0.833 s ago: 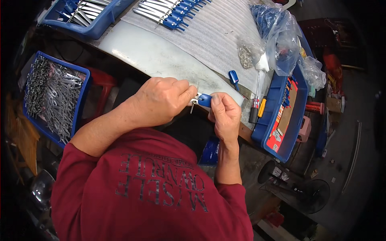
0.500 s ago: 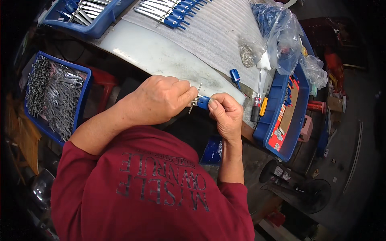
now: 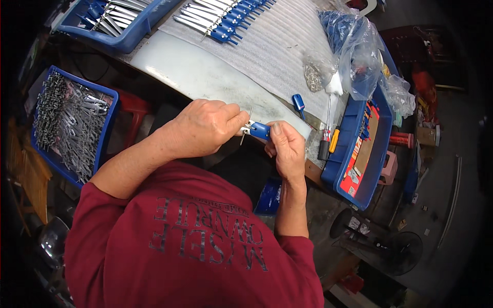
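Between my two hands is a blue-handled metal tool [image 3: 260, 130] with a thin metal crosspiece standing out on both sides. My left hand [image 3: 209, 127] is closed around its metal end, hiding most of that part. At the other end, my right hand [image 3: 288, 147] pinches the blue handle between thumb and fingers. Both hands are held just off the table's near edge. A loose blue handle piece [image 3: 298, 102] lies on the table beyond my right hand.
Several similar blue-handled tools [image 3: 222, 32] lie in a row on the foam-covered table [image 3: 267, 56]. Blue bins of metal parts [image 3: 77, 120] and tools [image 3: 114, 18] stand at left. At right are a screwdriver [image 3: 324, 146], a yellow-handled tool [image 3: 334, 140], a blue tray [image 3: 336, 174] and plastic bags [image 3: 362, 56].
More of the blue handle shows between my hands, as my right fingers sit farther toward its end. My left hand keeps its grip. The whole view has shifted slightly.
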`<state>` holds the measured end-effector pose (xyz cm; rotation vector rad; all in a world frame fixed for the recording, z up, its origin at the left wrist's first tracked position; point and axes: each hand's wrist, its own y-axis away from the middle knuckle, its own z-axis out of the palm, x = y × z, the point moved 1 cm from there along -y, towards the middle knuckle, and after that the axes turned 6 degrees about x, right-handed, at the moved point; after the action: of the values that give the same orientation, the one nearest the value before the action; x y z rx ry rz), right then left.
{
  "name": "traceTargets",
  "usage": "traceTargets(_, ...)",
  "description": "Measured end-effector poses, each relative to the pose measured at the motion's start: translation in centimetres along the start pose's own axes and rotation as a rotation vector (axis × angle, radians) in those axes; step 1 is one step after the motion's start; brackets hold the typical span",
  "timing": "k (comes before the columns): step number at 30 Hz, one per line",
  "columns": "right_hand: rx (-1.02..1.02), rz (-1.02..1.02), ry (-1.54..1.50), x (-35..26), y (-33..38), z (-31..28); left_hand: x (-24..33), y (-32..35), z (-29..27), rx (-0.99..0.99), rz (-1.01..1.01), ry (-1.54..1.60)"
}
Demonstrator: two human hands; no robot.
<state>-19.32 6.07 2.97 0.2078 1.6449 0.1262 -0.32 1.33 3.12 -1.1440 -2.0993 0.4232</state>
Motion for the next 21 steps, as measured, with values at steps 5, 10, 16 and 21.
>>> traceTargets(5, 0.002, -0.133, 0.215, 0.1, 0.0, 0.2, -0.3, 0.4, 0.2, 0.014, -0.005, 0.021)
traceTargets(10, 0.033, -0.183, 0.266, 0.7, 0.1, 0.9, -0.3, 1.1, 0.0, 0.029, 0.019, -0.023)
traceTargets(16, 0.113, -0.288, 0.27, 1.2, 0.2, 1.5, -0.5, 1.3, 0.2, 0.033, 0.065, -0.109)
traceTargets(21, 0.116, -0.231, 0.187, 1.8, 0.1, 1.8, -1.1, 1.2, -0.5, 0.022, 0.095, -0.107)
